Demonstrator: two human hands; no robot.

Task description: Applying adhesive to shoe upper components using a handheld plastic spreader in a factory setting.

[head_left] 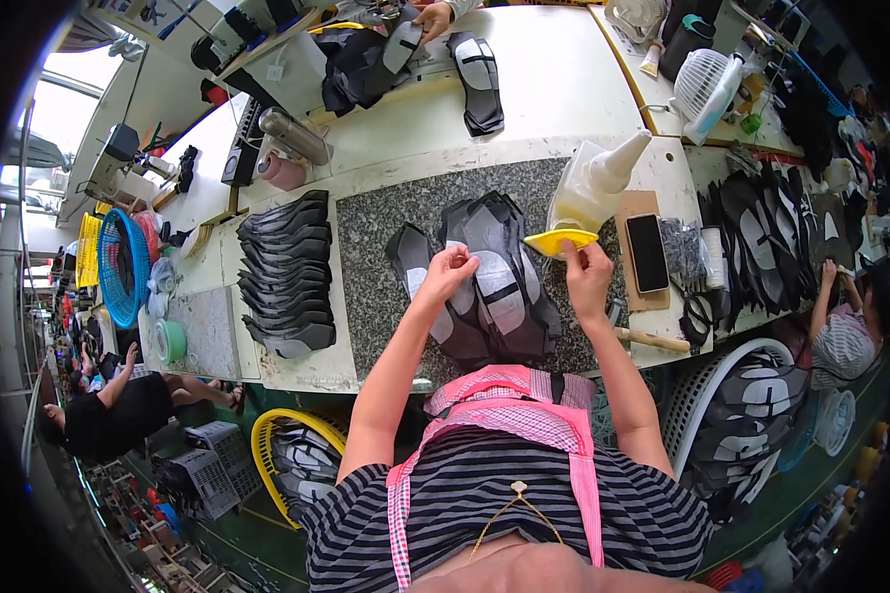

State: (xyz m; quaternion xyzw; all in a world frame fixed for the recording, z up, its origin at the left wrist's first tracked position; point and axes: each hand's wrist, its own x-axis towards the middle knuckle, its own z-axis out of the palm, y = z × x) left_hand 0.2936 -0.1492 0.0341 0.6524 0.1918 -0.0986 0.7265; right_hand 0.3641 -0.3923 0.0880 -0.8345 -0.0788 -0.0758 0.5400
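In front of me a loose pile of black shoe-upper pieces (504,296) with light grey patches lies on the speckled stone slab (371,272). Over the left side of this pile is my left hand (447,275), its fingertips pinched together; whatever may be between them is too small to make out. My right hand (588,277) grips a flat yellow piece (561,240) by its near edge, right of the pile. I cannot tell what kind of tool it is. Just beyond it stands a translucent squeeze bottle (588,183) with a pale liquid and a cone-shaped nozzle.
An overlapping row of black pieces (287,267) lies left of the slab. On the right are a phone (647,253), a wooden handle (655,340), scissors (697,314) and more pieces (761,237). Baskets of pieces (257,445) stand below the table edge. Across the table, another person's hand (433,20) holds pieces.
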